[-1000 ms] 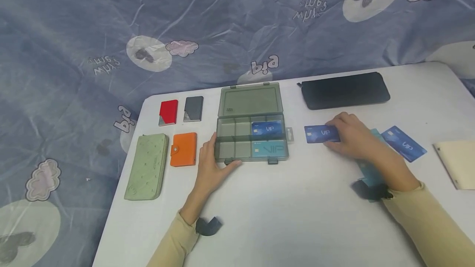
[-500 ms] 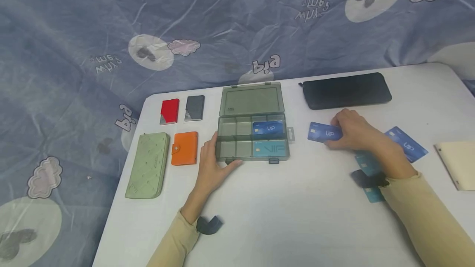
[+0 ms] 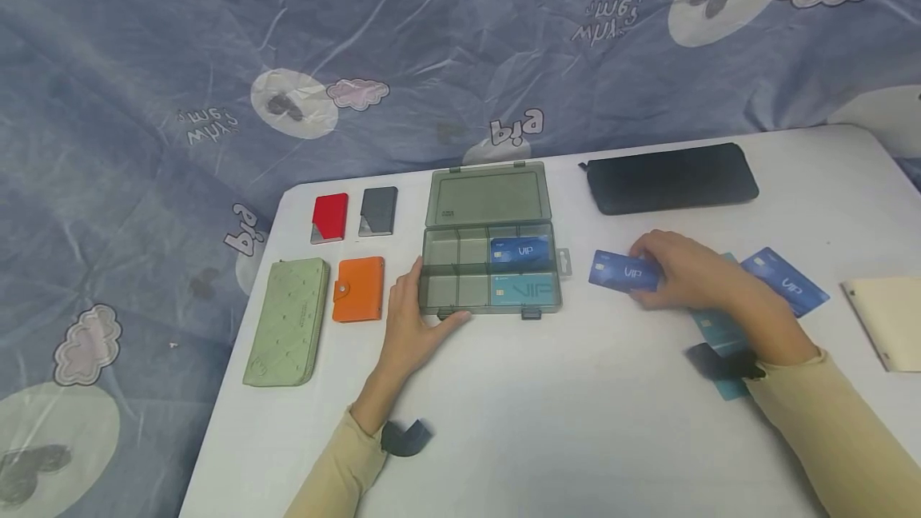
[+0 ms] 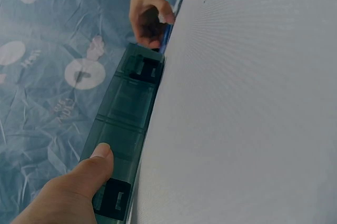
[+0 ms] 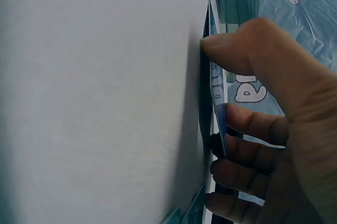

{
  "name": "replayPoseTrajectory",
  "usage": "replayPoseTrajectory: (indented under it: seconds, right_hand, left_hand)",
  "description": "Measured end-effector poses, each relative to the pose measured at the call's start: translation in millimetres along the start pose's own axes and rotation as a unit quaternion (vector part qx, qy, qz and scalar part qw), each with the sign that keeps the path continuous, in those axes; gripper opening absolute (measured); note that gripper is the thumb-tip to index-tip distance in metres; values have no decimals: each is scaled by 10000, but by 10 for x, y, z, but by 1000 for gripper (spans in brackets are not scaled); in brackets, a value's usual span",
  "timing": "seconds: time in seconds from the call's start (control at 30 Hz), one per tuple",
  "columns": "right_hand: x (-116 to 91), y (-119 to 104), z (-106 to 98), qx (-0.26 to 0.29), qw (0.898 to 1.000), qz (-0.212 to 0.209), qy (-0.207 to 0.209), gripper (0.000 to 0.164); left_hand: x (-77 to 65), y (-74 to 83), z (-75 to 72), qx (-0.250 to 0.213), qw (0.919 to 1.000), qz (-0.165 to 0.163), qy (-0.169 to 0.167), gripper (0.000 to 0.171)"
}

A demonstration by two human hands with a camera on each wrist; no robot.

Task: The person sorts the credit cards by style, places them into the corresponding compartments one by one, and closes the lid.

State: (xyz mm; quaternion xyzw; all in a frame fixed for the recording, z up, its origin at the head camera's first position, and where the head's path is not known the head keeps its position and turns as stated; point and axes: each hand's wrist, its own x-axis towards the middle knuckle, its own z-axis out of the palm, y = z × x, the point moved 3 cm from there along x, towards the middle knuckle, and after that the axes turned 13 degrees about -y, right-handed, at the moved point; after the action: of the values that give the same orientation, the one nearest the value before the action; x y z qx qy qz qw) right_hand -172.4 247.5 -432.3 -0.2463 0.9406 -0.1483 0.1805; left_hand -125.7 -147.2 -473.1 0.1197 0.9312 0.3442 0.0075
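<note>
In the head view my right hand [image 3: 683, 268] pinches a dark blue VIP card [image 3: 612, 268] by its right end, thumb at the near edge. The right wrist view shows that card [image 5: 215, 84] nearly edge-on, close to the tabletop. My left hand [image 3: 408, 322] holds the near left corner of a clear grey-green compartment box [image 3: 471, 288], fingers along its left side. Its thumb presses the front wall of the box [image 4: 124, 103] in the left wrist view. The lid [image 3: 489, 194] lies folded back. Inside, a dark blue card [image 3: 520, 251] sits behind a teal card [image 3: 521, 290], both on the right.
Under my right forearm lie teal cards [image 3: 719, 330], beside another blue card [image 3: 786, 282]. A black zip pouch [image 3: 672, 178] and a cream case [image 3: 885, 322] are to the right. Leftward are a green wallet [image 3: 288, 322], an orange card holder [image 3: 358, 288], and red [image 3: 329, 217] and grey [image 3: 378, 210] card cases.
My right hand, with the blue card pinched, rose slightly, then came back toward me; the card is now tilted more. My left hand and the box have stayed in place.
</note>
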Motion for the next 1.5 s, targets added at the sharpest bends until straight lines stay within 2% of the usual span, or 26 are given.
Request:
replayPoseTrajectory:
  seconds: [0.2,0.3,0.4,0.67,0.8,0.93,1.2,1.4,1.5]
  right_hand:
    - [-9,-23,-95,19,9992,28,409,53]
    - [43,-121,-192,131,9979,-81,627,50]
    - [163,-283,-284,213,9968,-326,693,48]
    - [588,-664,-393,396,9945,-854,457,49]
    - [757,-765,-380,228,9899,-1277,579,49]
    - [862,-788,-342,169,9890,-1365,543,50]
    - [825,-731,-247,206,9890,-1359,541,48]
    - [703,-709,-140,292,9832,-1636,753,43]
    - [566,-608,-148,285,9863,-1411,810,45]
  left_hand:
    - [-2,0,10,-4,10000,-36,-49,105]
    - [-6,7,4,-11,10000,-34,-45,105]
    - [-5,13,0,-29,10000,-12,-22,105]
    - [30,29,34,-30,9999,79,-53,105]
    - [49,58,46,-22,9999,127,-68,105]
    - [64,84,55,-28,9999,151,-71,105]
    - [53,86,52,29,9999,146,-85,105]
    - [-42,4,16,-5,10000,-43,-43,105]
    - [-30,-14,15,-50,10000,-11,-11,104]
